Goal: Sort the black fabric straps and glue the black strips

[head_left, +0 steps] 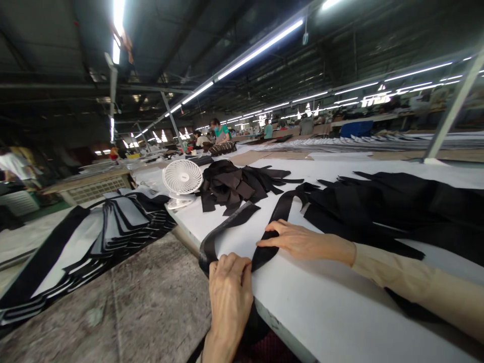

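My left hand (229,290) is at the near edge of the white table (328,312), fingers curled and pinching the fold of a long black fabric strip (278,214). My right hand (298,241) lies flat on the same strip a little farther in, fingers stretched and pressing it to the tabletop. The strip loops from the table edge up toward a heap of black fabric pieces (397,206) on the right. A beige sleeve covers my right forearm.
A small white desk fan (182,179) stands on the table beside another pile of black fabric scraps (236,184). Stacked black and white cut pieces (113,222) lie on a lower surface at left. Other people work at distant tables.
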`<state>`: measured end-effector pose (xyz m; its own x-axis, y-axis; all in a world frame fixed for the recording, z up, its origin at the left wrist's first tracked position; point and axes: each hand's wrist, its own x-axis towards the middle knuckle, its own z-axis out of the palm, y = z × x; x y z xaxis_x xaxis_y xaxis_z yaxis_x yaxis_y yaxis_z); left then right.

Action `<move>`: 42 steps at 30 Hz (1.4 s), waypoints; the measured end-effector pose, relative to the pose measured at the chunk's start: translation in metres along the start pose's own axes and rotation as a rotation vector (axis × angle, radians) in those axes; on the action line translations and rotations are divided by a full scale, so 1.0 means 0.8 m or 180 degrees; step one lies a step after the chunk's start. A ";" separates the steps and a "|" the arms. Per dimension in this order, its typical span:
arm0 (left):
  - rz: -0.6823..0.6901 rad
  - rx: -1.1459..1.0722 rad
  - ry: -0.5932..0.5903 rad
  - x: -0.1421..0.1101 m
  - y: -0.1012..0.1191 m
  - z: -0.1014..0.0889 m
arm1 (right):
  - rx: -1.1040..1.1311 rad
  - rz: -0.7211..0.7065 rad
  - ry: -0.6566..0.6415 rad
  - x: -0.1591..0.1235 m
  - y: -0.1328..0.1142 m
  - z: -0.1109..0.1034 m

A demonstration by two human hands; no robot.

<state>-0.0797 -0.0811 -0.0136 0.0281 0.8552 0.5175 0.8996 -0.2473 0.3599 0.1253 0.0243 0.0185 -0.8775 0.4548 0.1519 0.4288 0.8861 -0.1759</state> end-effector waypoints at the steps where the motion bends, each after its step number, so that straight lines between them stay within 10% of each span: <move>1: 0.0062 0.0081 0.0060 -0.002 0.001 0.001 | -0.0013 0.0014 -0.0075 0.000 -0.001 -0.001; 13: 0.0079 0.0207 0.0120 -0.006 0.001 0.004 | 0.0125 0.0041 0.0679 0.012 0.008 -0.002; 31: -0.0708 -0.1462 -0.0179 -0.005 -0.022 -0.009 | -0.0013 -0.0229 -0.0077 0.010 -0.026 0.007; 42: -0.0104 -0.0363 0.0013 -0.012 -0.010 -0.005 | -0.0042 -0.0306 -0.0145 0.009 -0.026 0.006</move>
<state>-0.0890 -0.0887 -0.0184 -0.0024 0.8618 0.5073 0.8447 -0.2698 0.4623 0.1094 0.0089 0.0187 -0.9236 0.3632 0.1229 0.3445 0.9267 -0.1498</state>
